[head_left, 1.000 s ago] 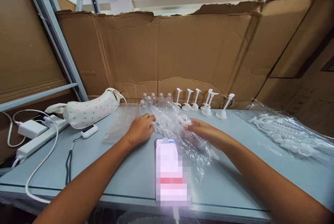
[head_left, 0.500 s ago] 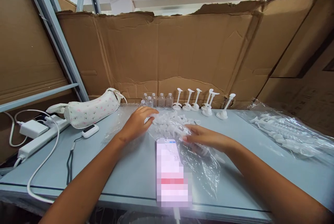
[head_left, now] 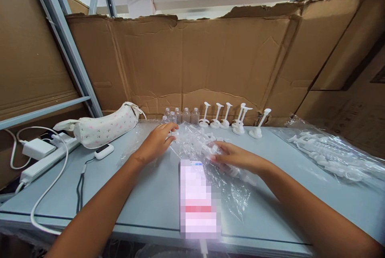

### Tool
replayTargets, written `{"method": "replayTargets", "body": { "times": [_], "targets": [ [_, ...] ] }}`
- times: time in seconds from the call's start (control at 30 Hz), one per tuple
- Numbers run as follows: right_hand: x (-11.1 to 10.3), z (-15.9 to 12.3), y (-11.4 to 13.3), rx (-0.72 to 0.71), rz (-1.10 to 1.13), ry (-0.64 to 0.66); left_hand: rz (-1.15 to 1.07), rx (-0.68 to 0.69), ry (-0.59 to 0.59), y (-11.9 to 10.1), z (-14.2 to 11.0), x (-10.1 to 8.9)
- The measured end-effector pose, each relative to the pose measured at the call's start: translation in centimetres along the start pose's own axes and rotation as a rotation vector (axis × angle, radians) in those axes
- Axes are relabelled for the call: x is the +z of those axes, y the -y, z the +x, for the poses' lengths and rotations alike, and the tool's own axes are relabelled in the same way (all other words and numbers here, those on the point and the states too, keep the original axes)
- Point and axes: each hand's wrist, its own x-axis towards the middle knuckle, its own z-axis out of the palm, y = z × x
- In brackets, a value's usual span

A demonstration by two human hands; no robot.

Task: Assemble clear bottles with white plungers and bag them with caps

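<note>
A clear plastic bag [head_left: 197,140] with small white plastic pieces lies in the middle of the table. My right hand [head_left: 236,157] is closed on the side of this bag, with crinkled film spreading below the fingers. At the bag's left edge is my left hand [head_left: 158,140], thumb and fingers apart, with nothing visible held in it. Just behind the left fingertips stand several small clear bottles [head_left: 186,116]. To their right, several white pump-like pieces [head_left: 225,115] stand upright on round bases. A phone [head_left: 198,198] with a lit, blurred screen lies in front of the bag.
Another clear bag of white parts [head_left: 327,156] lies at the right. On the left are a white patterned pouch [head_left: 105,127], a small white device [head_left: 104,151], and a power strip [head_left: 49,160] with cables. Cardboard walls [head_left: 198,57] close off the back.
The bag's film has shifted up and now covers more of the white pieces; its lower edge has drawn back slightly. My left hand has moved a little left.
</note>
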Motion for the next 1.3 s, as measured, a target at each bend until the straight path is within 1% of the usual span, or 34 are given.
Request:
{"method": "replayTargets", "body": {
  "times": [0.1,0.2,0.3,0.43,0.57,0.8,0.87,0.93,1.0,1.03,1.07,1.1,1.13,1.2,1.23,1.3],
  "targets": [
    [-0.1,0.1,-0.1,-0.007,0.028,0.051,0.012,0.075,0.022,0.1,0.1,-0.3],
    [-0.1,0.1,-0.1,-0.015,0.028,0.043,0.006,0.116,0.024,0.1,0.1,-0.3],
    [0.0,0.0,0.0,-0.032,0.035,0.038,-0.027,0.092,0.006,0.2,0.1,-0.2],
    [0.0,-0.1,0.1,-0.058,0.046,0.018,-0.126,0.012,-0.042,0.2,0.1,-0.2],
    [-0.1,-0.1,0.0,-0.049,0.036,-0.005,-0.201,-0.038,-0.084,-0.1,0.2,-0.5],
    [-0.2,0.2,-0.5,-0.077,0.039,0.01,-0.23,-0.005,-0.068,-0.4,0.0,-0.5],
    [-0.3,0.2,-0.5,-0.07,0.028,-0.025,-0.188,0.002,-0.144,-0.3,0.0,-0.4],
    [-0.3,0.2,-0.5,-0.055,0.034,-0.082,-0.155,-0.008,-0.279,0.0,0.1,-0.2],
    [-0.3,0.3,-0.5,-0.044,0.056,-0.137,-0.16,-0.049,-0.396,0.4,0.3,0.0],
    [-0.4,0.4,-0.5,-0.042,0.067,-0.164,-0.166,-0.084,-0.427,0.7,0.4,0.1],
    [-0.4,0.4,-0.5,-0.045,0.079,-0.195,-0.165,-0.125,-0.431,0.9,0.5,0.3],
    [-0.4,0.5,-0.5,-0.054,0.095,-0.229,-0.151,-0.165,-0.408,1.2,0.5,0.4],
    [-0.4,0.5,-0.4,-0.068,0.117,-0.262,-0.122,-0.197,-0.361,1.3,0.6,0.6],
    [-0.4,0.5,-0.4,-0.116,0.173,-0.306,-0.02,-0.211,-0.215,1.5,0.5,1.0],
    [-0.4,0.5,-0.3,-0.146,0.206,-0.312,0.038,-0.19,-0.13,1.5,0.4,1.3],
    [-0.3,0.3,-0.1,-0.196,0.262,-0.308,0.124,-0.097,0.022,1.3,0.2,1.8]
  ]
}}
